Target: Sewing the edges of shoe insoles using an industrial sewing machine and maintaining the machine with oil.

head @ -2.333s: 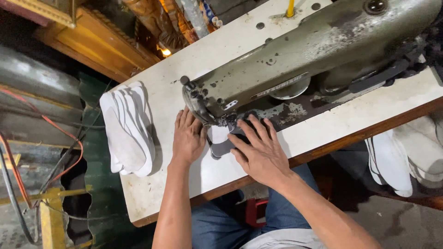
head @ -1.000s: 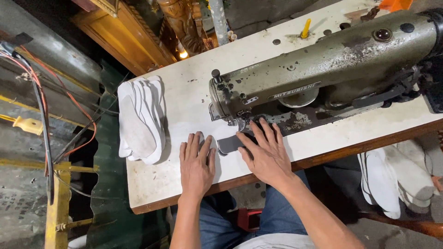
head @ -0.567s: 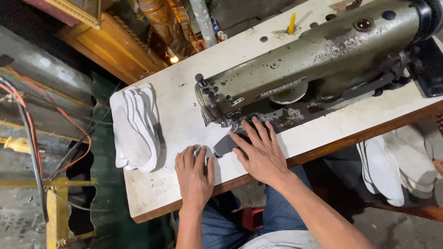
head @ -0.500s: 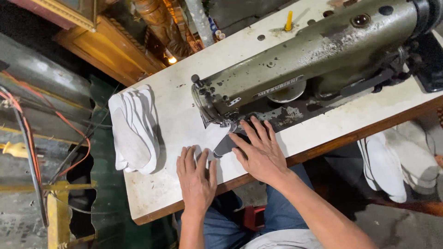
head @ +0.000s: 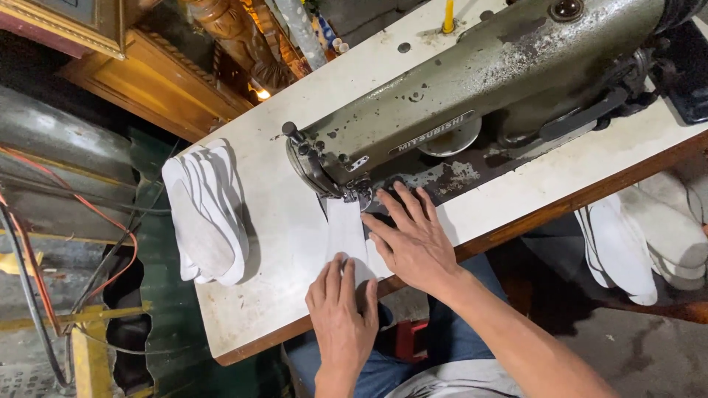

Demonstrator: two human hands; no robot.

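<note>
A white sole-shaped piece (head: 344, 230) lies on the white table (head: 280, 221), one end under the needle foot of the grey-green sewing machine (head: 472, 96). My left hand (head: 342, 318) rests flat on the near end of the piece at the table's front edge. My right hand (head: 411, 239) presses flat with fingers spread on the piece's right side, close to the needle.
A stack of white sole-shaped pieces (head: 206, 214) sits at the table's left end. More white pieces (head: 641, 236) lie below the table at right. Red and black wires (head: 44, 243) hang at far left. A yellow stick (head: 447, 15) stands behind the machine.
The white piece has come out toward me from under the needle. My left hand has slid back to the table's front edge; my right hand stays by the needle.
</note>
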